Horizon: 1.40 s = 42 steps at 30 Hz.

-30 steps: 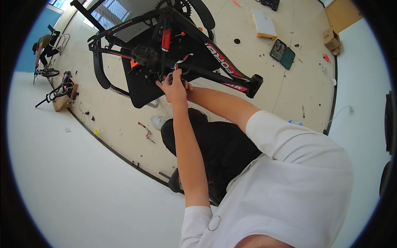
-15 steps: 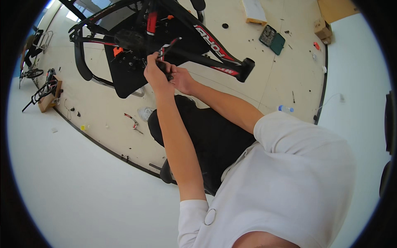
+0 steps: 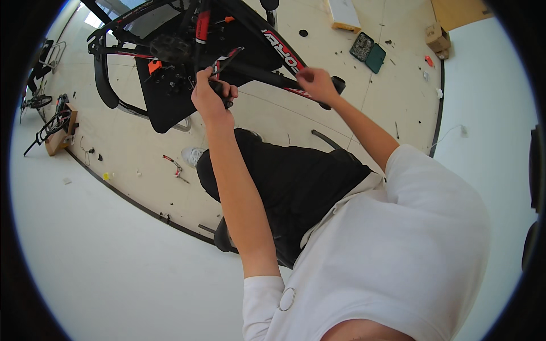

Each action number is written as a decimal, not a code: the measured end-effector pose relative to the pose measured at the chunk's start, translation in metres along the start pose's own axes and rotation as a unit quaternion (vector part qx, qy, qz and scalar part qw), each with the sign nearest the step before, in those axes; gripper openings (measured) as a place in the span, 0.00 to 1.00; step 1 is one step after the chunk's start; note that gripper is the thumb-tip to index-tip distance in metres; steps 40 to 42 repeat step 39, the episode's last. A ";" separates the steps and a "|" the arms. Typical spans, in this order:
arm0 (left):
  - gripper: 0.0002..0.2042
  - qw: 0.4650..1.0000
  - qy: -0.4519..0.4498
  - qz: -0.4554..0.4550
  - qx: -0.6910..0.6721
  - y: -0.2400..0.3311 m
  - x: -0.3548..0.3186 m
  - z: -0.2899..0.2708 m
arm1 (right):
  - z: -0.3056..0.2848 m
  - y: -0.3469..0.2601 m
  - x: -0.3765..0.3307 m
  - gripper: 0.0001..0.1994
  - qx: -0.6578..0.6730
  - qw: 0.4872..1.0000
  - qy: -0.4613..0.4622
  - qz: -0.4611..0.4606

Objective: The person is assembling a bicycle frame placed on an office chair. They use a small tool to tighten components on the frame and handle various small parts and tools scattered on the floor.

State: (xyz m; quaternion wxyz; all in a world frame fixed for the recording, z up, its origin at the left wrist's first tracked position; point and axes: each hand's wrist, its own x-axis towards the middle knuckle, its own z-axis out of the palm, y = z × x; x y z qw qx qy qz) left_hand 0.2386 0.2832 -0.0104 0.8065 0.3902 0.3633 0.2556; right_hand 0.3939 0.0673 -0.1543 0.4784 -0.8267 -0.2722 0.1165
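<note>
My left hand [image 3: 212, 101] is closed round a small black part [image 3: 219, 91], most of it hidden by the fingers; its kind does not show. Just above that hand, a slim black, red and white piece [image 3: 230, 55] slants up; whether it joins the held part, I cannot tell. My right hand [image 3: 318, 85] is over the front end of a black and red bicycle frame [image 3: 287, 57], its fingers curled in. What they may hold is hidden. The frame spans the top of the view over a black tabletop [image 3: 170, 116].
Small dark parts and an orange piece [image 3: 154, 66] lie on the tabletop. Across the floor are an open green case [image 3: 373, 58] of small parts, a white box [image 3: 343, 14], a red and black piece [image 3: 172, 163] and cardboard boxes [image 3: 437, 37]. Another bicycle [image 3: 40, 101] stands far left.
My right hand has left the spot beside my left hand and moved right to the frame's front end. The left hand keeps its hold on the black part. The whole view has shifted slightly.
</note>
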 end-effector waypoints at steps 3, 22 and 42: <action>0.14 1.000 0.002 -0.006 -0.006 -0.003 0.001 0.001 | -0.014 -0.034 0.052 0.07 -0.058 0.989 0.021 -0.134; 0.15 1.000 0.012 -0.010 -0.019 0.002 0.004 -0.006 | -0.010 -0.081 0.158 0.05 -0.319 0.840 -0.102 -0.426; 0.16 0.999 0.030 -0.006 -0.043 0.007 0.000 -0.019 | -0.007 -0.085 0.167 0.04 -0.387 0.796 -0.149 -0.441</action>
